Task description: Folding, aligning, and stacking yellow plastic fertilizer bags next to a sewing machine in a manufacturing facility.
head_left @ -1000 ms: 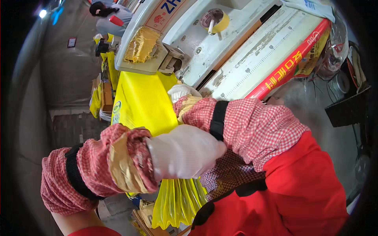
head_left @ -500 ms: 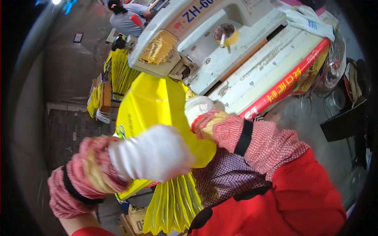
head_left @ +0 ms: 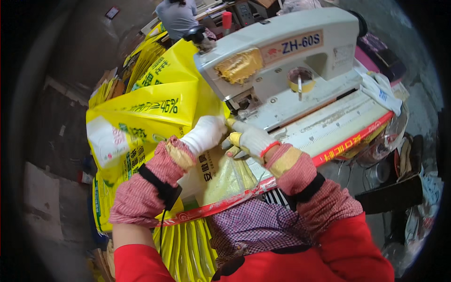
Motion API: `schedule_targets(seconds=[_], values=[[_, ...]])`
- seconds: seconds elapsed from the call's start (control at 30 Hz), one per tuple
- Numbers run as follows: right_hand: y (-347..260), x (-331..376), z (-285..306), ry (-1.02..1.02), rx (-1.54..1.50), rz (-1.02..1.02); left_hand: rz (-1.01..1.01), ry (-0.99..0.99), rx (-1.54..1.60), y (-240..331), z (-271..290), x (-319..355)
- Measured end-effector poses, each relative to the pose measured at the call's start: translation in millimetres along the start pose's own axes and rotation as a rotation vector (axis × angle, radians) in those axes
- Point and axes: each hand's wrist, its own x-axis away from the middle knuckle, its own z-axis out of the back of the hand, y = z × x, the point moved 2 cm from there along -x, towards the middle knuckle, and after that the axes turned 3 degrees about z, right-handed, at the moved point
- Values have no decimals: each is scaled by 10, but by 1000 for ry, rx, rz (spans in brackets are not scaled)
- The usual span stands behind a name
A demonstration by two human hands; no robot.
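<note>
Both my hands are gloved and close together at the front of a pale industrial sewing machine, by its needle end. My left hand, in a white glove, is closed on the edge of a large yellow printed plastic bag; its fingertips are hidden. Just to the right, my right hand, in a greyish glove with yellow fingertips, has its fingers bent at the same bag edge. The bag spreads and folds to the left of the machine, its upper part standing up beside the machine head.
A roll of yellow tape sits on the machine bed. A white glove lies on the work table at the right. Below the table edge hang pleated yellow bags. Another person sits at the back, near stacked yellow bags.
My left hand has moved from low on the left to the bag edge beside my right hand. The bag has spread out leftward. The view has turned, bringing the machine lower and level.
</note>
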Motion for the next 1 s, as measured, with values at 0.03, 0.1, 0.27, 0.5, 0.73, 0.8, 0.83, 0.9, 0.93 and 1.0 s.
schedule_targets(seconds=[0.03, 0.1, 0.27, 0.5, 0.73, 0.8, 0.83, 0.9, 0.93, 1.0], values=[[57, -75, -5, 33, 216, 129, 29, 156, 28, -215, -76, -70], [-137, -11, -204, 86, 760, 369, 85, 211, 34, -464, 58, 52], [-163, -153, -499, 181, 1329, 526, -69, -11, 41, -82, 627, 1169], [-244, -537, -923, 26, 1794, 185, -54, 389, -708, 255, 1823, 2361], [-257, 447, -1361, -21, 1101, 690, 20, 1062, 153, -467, 1253, 2859], [-365, 585, -1021, 125, 776, 837, 132, 734, -57, -469, 917, 2872], [-496, 745, -1031, 204, 574, 759, 164, 661, -51, -580, 586, 2905], [-467, 727, -636, 325, 440, 660, 184, 608, -37, -744, 75, 2918], [-352, 701, -521, 333, 453, 659, 284, 500, -126, -773, -114, 2906], [-116, 692, -425, 357, 526, 808, 396, 390, -209, -854, -495, 3004]])
